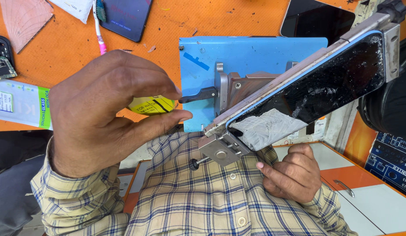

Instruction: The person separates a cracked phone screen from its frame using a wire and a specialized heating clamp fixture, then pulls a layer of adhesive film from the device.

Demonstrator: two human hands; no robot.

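A phone (325,83) with a cracked black back, part of it scraped to white, is clamped in a metal holder (221,148) and tilts up to the right. My right hand (292,172) is under the phone's lower end, fingers curled near the holder; whether it grips it is unclear. My left hand (107,111) hovers at the left, thumb and fingers pinched towards the black lever (200,95) of the blue fixture (238,57), just short of it. Nothing shows between the fingers.
An orange bench (211,22) carries a dark phone (124,15), a pink-handled tool (98,30), a circuit board (2,59), a packaged screen protector (19,105), a yellow roll (152,105) and a dark tablet (316,19). Drawers (355,183) lie lower right.
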